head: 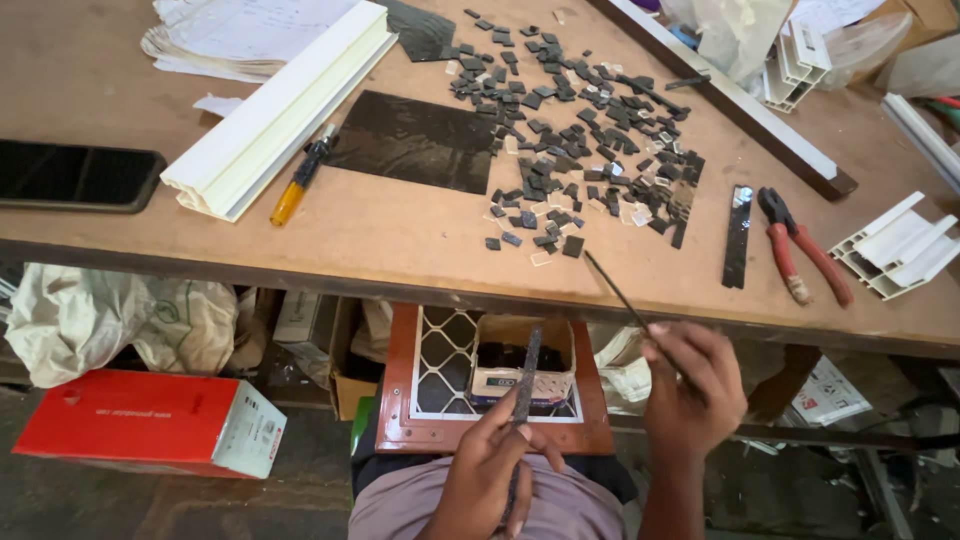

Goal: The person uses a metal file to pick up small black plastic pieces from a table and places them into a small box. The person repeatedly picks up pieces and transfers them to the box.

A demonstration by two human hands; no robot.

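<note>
My left hand (490, 462) grips a narrow dark strip (525, 375) that points up over a small open cardboard box (523, 372) holding dark pieces. The box rests on a red-framed panel with a white lattice pattern (440, 375) lying on my lap. My right hand (690, 385) pinches a thin dark rod-like tool (612, 288) whose tip reaches the table's front edge, close to a heap of small dark and clear square tiles (575, 130). A dark glass sheet (415, 140) lies left of the heap.
On the wooden table (400, 235) lie a white plastic profile (285, 105), a yellow-handled cutter (300, 180), red-handled pliers (800, 245), a dark strip (738, 235), a black phone (75, 175) and more white profile offcuts (895, 245). A red box (145, 420) and bags sit below.
</note>
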